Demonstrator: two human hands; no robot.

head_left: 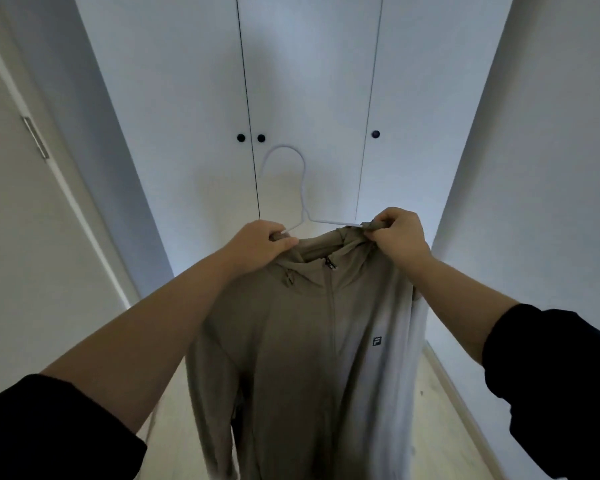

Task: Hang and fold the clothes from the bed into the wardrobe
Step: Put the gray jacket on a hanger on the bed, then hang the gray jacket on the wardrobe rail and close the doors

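Observation:
A beige zip-up hooded jacket (302,341) with a small dark chest logo hangs from a white wire hanger (300,188), whose hook stands up in front of the wardrobe. My left hand (257,245) grips the jacket's left shoulder together with the hanger's arm. My right hand (400,237) pinches the fabric at the right shoulder, over the hanger's other end. The white wardrobe (309,81) stands straight ahead with its doors closed, each with a round dark knob (261,137). The jacket's lower part runs out of the frame's bottom.
A white wall (551,150) runs along the right. A door with a metal handle (37,136) stands on the left. Pale wooden floor (440,420) shows below the jacket, with a skirting board along the right wall.

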